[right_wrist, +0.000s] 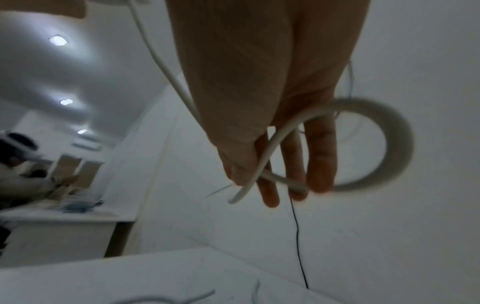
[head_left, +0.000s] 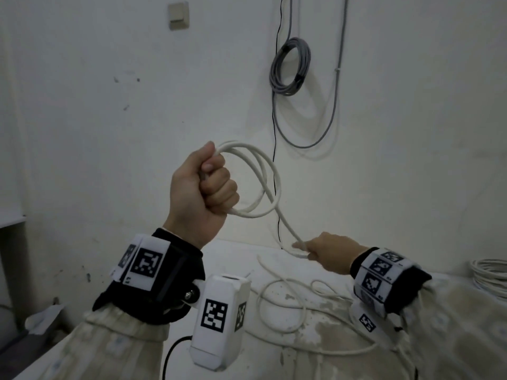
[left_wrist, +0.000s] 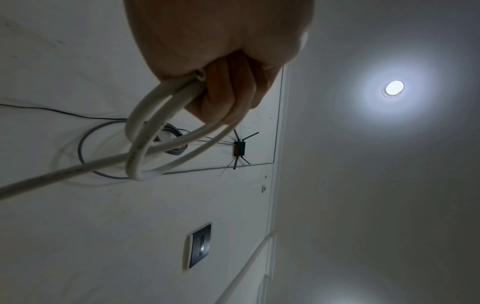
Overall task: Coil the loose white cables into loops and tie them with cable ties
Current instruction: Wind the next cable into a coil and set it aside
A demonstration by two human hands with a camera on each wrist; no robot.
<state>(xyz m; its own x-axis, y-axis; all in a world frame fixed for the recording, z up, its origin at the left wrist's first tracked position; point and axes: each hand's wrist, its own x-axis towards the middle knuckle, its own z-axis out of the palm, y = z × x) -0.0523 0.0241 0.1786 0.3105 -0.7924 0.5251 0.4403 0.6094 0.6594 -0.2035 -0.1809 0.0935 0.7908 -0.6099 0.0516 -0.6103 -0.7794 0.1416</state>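
Observation:
My left hand [head_left: 211, 185] is raised in a fist and grips a small coil of white cable [head_left: 270, 176], two or three loops wide. In the left wrist view the loops [left_wrist: 145, 144] hang out of the closed fingers [left_wrist: 233, 88]. One strand runs down from the coil to my right hand [head_left: 323, 250], which pinches it low over the table. In the right wrist view the cable [right_wrist: 275, 142] passes between the thumb and the extended fingers [right_wrist: 293, 168]. The rest of the white cable [head_left: 288, 305] lies in loose curls on the table. No cable tie is in sight.
The stained white table [head_left: 236, 256] stands against a white wall. On the wall hang a grey cable coil [head_left: 290, 67] and a thin black wire [head_left: 274, 133]. Another white coil [head_left: 491, 275] lies at the table's right edge. A desk with a person is far left [right_wrist: 52, 216].

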